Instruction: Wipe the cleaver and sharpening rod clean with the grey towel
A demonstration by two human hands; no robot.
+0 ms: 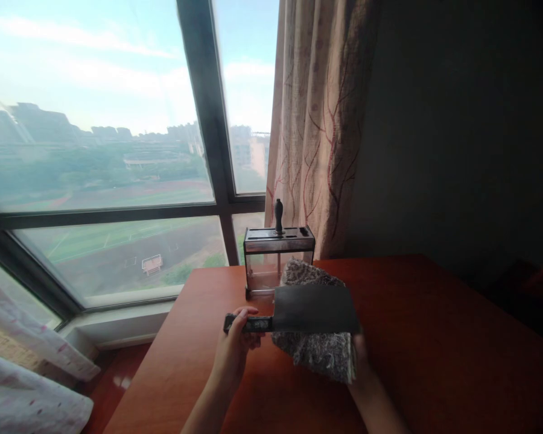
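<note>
My left hand (241,337) is closed round the black handle of a cleaver (314,308), whose broad dark blade lies level and points to the right. Behind the blade, a fuzzy grey cloth (319,352) shows above and below it. At the cloth's right edge is my right hand (361,355), darkened and partly hidden, with the cloth in its grip. Beyond the blade stands a knife block (279,241) with clear sides and slots in its top. One dark-handled tool (279,216) sticks up out of it.
The reddish-brown wooden table (185,355) spreads under my hands. A large window (99,150) with dark frames fills the left and back. A patterned curtain (317,120) hangs behind the knife block, and a white curtain (22,386) is at lower left. A dark wall (457,132) stands at right.
</note>
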